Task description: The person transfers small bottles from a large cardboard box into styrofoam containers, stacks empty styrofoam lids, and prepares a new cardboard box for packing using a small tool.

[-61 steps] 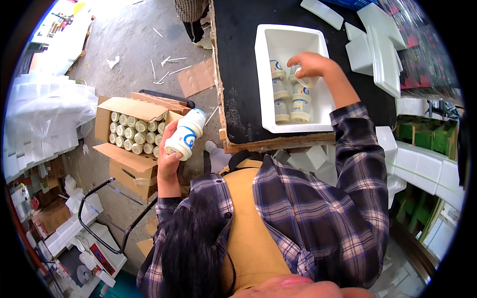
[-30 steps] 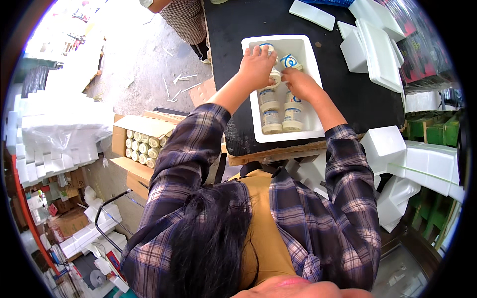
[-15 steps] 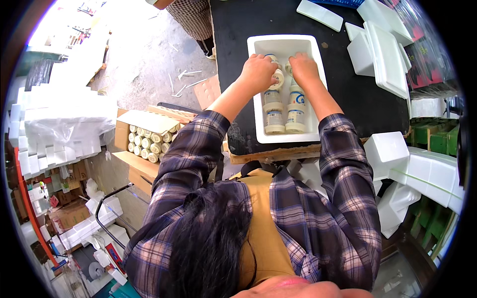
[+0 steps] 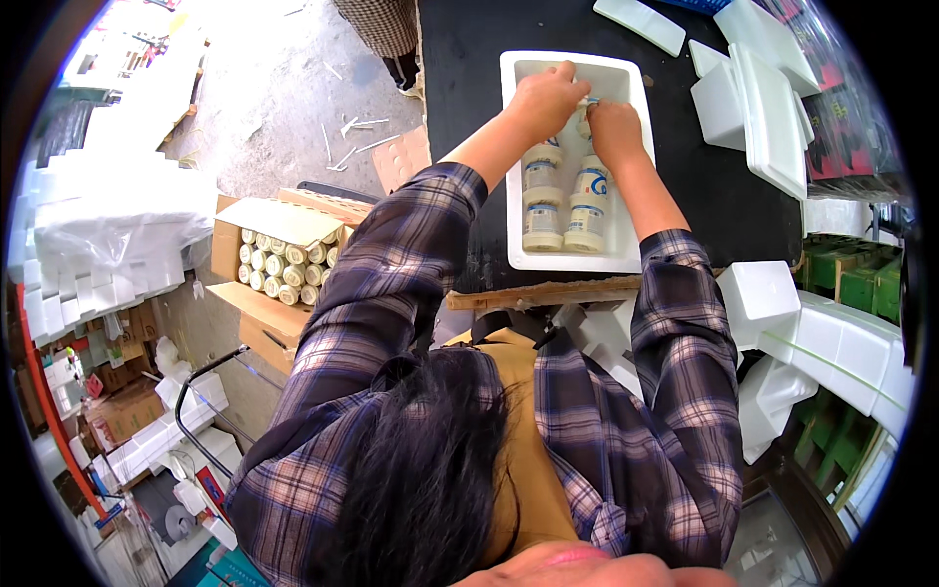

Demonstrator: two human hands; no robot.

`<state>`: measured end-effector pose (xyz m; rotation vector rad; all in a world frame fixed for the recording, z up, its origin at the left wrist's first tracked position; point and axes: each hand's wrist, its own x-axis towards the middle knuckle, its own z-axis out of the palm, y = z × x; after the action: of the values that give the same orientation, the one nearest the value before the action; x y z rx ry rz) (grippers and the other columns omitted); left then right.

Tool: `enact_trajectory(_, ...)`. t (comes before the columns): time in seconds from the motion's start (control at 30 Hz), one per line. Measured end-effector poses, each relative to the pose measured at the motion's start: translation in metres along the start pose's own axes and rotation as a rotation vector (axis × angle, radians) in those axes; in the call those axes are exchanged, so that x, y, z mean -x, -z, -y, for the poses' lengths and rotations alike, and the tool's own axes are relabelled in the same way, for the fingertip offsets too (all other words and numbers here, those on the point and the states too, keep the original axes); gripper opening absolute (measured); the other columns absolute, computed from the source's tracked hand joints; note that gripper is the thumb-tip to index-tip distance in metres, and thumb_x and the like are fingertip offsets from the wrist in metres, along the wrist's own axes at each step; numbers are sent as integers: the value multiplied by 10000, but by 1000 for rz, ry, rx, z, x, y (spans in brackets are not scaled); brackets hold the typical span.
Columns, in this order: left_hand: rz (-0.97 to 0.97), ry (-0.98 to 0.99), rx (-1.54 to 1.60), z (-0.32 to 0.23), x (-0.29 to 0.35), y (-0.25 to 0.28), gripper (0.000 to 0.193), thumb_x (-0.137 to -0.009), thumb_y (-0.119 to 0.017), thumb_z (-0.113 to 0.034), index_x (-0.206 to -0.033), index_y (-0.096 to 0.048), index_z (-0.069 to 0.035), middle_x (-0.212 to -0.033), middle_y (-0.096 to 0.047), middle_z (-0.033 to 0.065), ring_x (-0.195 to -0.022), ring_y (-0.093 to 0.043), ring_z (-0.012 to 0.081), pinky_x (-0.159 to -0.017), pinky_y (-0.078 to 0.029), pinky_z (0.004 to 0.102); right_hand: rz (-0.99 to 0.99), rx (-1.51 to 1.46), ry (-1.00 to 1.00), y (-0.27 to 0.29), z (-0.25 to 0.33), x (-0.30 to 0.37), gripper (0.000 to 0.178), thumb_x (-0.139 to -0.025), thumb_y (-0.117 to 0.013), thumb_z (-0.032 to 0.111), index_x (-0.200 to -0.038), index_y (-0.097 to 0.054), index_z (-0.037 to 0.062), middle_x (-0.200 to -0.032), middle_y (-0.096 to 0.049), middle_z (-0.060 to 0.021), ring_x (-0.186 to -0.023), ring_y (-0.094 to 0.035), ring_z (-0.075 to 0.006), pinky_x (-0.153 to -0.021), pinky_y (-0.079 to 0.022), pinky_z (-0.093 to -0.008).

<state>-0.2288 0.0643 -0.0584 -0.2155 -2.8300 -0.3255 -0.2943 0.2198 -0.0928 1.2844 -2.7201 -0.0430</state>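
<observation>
A white foam box lies lengthwise before me, with small pale jars in two columns inside it. Labels with blue marks show on the nearer jars, such as the one at the lower right. My left hand is over the box's far part, its fingers curled down; whatever they grip is hidden. Close beside it, my right hand has its fingers closed around a jar in the right column, mostly covered by the hand.
The box rests on a black-topped table with a worn wooden edge. At the right stand foam boxes and lids. An opened carton of similar jars is on my left. Beyond the table's far left corner stands another person.
My left hand has moved toward the far end of the box, away from the jar it was touching, which now lies in the left column. The right hand has shifted slightly right.
</observation>
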Motion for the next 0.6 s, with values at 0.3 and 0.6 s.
enact_trajectory(0.3, 87, -39, -86, 4, -27, -22, 243, -849, -656, -98, -1091, -681, -103, -1131, -624, 104, -1086, -631, 299, -834, -569, 412, -101, 9, -49, 5, -2, 17, 150, -804, -606, -15, -927, -691, 0, -1074, -662, -155, -1054, -623, -332, -926, -502, -409)
enact_trajectory(0.6, -633, 140, 480, 94, 165, 89, 440, -790, -773, -120, -1213, -661, -72, -1156, -693, 129, -1150, -621, 313, -982, -492, 417, -325, -1405, 329, 240, 145, 36, 253, -922, -454, 59, -960, -681, -46, -1091, -687, -209, -1015, -650, -256, -945, -475, -360)
